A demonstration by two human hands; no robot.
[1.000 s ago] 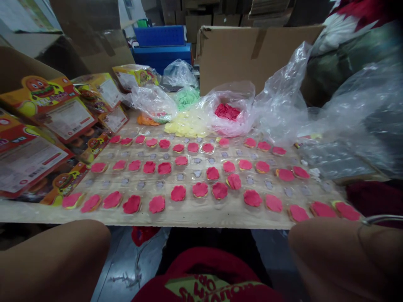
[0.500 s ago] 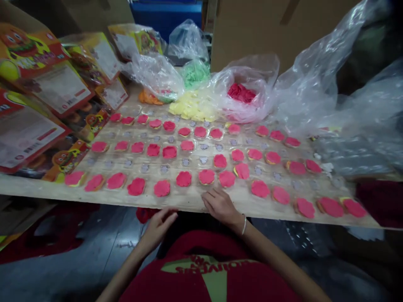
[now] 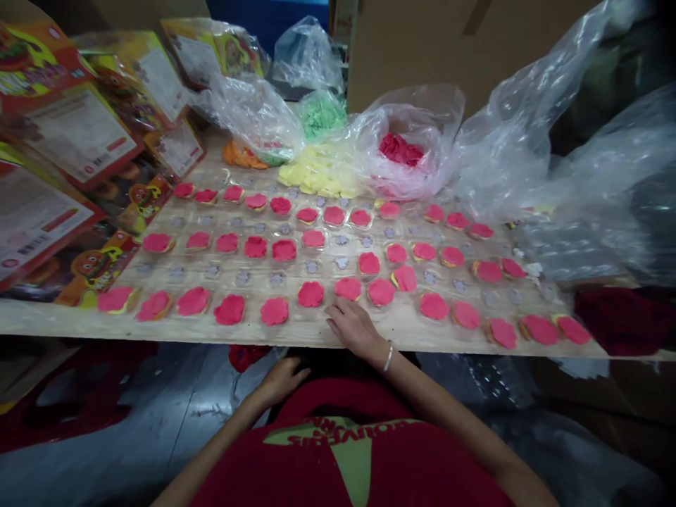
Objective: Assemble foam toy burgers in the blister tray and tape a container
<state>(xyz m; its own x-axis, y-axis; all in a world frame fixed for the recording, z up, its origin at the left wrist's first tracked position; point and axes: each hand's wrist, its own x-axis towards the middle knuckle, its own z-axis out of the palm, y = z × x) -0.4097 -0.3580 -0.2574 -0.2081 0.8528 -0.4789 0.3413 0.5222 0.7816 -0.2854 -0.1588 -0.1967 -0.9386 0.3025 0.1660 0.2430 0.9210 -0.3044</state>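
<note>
A plywood board carries rows of clear blister trays, most topped with flat pink flower-shaped pieces. My right hand lies flat on the board's near edge, fingers stretched out, fingertips just short of a pink piece. It wears a thin bracelet and holds nothing. My left hand hangs below the board edge near my lap, fingers loosely curled, nothing visible in it.
Plastic bags at the back hold red pieces, yellow pieces and green pieces. Printed burger-toy cards are stacked at the left. Crumpled clear plastic and a tray stack fill the right. A cardboard box stands behind.
My arms dropped from close to the camera. My right hand came to rest on the board's near edge and slid slightly forward; my left hand sank below the edge. The view tilted down.
</note>
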